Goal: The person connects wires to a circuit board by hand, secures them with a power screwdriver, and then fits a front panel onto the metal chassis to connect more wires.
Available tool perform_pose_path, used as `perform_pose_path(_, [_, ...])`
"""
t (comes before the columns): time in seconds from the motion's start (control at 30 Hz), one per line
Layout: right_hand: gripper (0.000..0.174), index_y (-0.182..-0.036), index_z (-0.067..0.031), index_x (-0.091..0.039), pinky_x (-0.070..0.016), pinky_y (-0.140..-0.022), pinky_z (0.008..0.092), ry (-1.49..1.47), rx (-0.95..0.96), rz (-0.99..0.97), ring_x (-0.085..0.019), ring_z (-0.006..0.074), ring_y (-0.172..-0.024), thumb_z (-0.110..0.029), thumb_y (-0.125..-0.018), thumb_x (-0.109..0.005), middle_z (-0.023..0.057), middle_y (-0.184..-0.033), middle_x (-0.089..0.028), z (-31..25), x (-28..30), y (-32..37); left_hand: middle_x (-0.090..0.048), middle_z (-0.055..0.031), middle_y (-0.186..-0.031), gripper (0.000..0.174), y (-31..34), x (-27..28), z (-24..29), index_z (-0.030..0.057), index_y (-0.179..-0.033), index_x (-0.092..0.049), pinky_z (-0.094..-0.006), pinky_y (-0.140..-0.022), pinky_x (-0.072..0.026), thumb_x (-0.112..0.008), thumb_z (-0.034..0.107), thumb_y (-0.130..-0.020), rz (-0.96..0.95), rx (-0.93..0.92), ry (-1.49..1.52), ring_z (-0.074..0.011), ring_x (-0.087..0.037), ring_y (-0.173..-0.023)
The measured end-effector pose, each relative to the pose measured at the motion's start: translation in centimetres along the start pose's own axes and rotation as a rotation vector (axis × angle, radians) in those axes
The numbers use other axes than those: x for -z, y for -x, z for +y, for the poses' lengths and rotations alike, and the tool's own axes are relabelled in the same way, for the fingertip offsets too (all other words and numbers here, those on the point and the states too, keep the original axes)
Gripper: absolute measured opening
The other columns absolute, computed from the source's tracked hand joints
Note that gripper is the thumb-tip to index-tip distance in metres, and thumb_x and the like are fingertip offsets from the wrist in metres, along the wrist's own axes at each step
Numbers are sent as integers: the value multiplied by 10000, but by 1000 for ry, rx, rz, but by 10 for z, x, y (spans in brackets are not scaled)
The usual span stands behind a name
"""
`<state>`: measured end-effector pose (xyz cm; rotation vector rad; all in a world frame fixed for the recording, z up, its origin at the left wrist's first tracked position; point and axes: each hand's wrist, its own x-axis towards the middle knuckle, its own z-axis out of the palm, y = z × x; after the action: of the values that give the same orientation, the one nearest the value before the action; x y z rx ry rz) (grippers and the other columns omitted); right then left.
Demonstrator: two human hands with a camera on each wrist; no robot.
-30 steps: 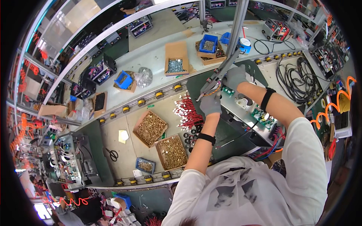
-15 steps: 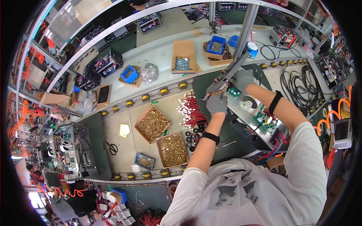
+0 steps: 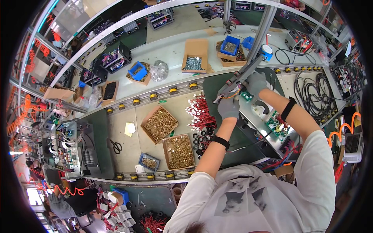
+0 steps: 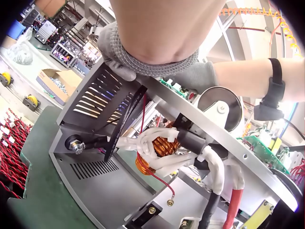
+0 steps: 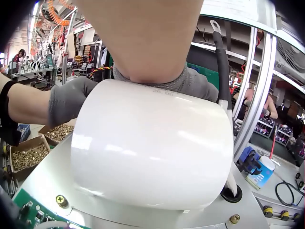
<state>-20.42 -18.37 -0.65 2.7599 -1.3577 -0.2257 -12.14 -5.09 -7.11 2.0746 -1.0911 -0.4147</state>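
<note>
Both hands wear grey knit gloves and work at the far end of a metal equipment chassis (image 4: 102, 191). My left hand (image 3: 228, 108) is at its vented end panel (image 4: 71, 117); in the left wrist view the fingers bend over the panel's top edge. Across the silver mounting plate (image 3: 248, 112), my right hand (image 3: 256, 83) reaches down at the same end, its fingertips hidden. A white cylinder (image 5: 152, 148) on the plate blocks much of that hand in the right wrist view. Under the plate are a copper coil (image 4: 166, 147) and white-sleeved cables (image 4: 214, 164). Circuit board (image 3: 278, 126) sits nearer me.
Left of the chassis lie red wires with white connectors (image 3: 200, 112), boxes of brass fasteners (image 3: 159, 124) and scissors (image 3: 115, 146). A metal post (image 3: 264, 33) rises beyond the hands. Coiled black cables (image 3: 314, 93) lie to the right.
The head view has shifted, so the bench scene appears farther right and slightly different in height. Both hands stay at the same end of the chassis.
</note>
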Motion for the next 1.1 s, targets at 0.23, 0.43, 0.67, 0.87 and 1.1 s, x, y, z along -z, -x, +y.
perform_pose_path(0.23, [367,-886,-128,-702,-357,-819,408,-62,-86,-124,-606,266,-902,-438,-845,-511,93,-858,-664,-4,11,-1,-634,-134,-996,335,0,7,4,133,-1033,-652,-405,-782,-475,-558,380,-826,-78,56,22,-318,-602,-916])
perform_pose_path(0.43, [408,-899,-112,-696,-351,-891,404,-123,-98,-104,-608,257,-928,-483,-785,-571,104,-885,-668,-4,14,0,-638,-129,-851,238,21,13,9,110,-979,-657,-389,-727,-481,-605,258,-801,151,-228,75,-283,-615,-797])
perform_pose_path(0.67, [514,-1036,-45,-618,-303,-958,376,-138,-218,-70,-611,253,-941,-470,-747,-631,122,-943,-663,-7,5,-5,-605,-157,-978,311,22,67,38,40,-1069,-588,-384,-785,-464,-573,123,-770,580,-513,49,-308,-582,-913])
perform_pose_path(0.87, [459,-966,-84,-659,-297,-964,385,-346,-314,-177,-589,259,-990,-436,-676,-712,127,-972,-653,-4,18,-7,-562,-199,-1051,489,-7,44,24,7,-1179,-497,-447,-845,-433,-507,58,-692,258,-404,162,-368,-545,-939])
perform_pose_path(1.1, [495,-961,-87,-668,-316,-923,390,-344,-293,30,-587,265,-955,-454,-638,-743,113,-960,-651,-3,-9,-16,-558,-197,-1048,508,-3,47,24,-14,-1190,-490,-402,-838,-447,-514,9,-683,264,-445,141,-347,-556,-938])
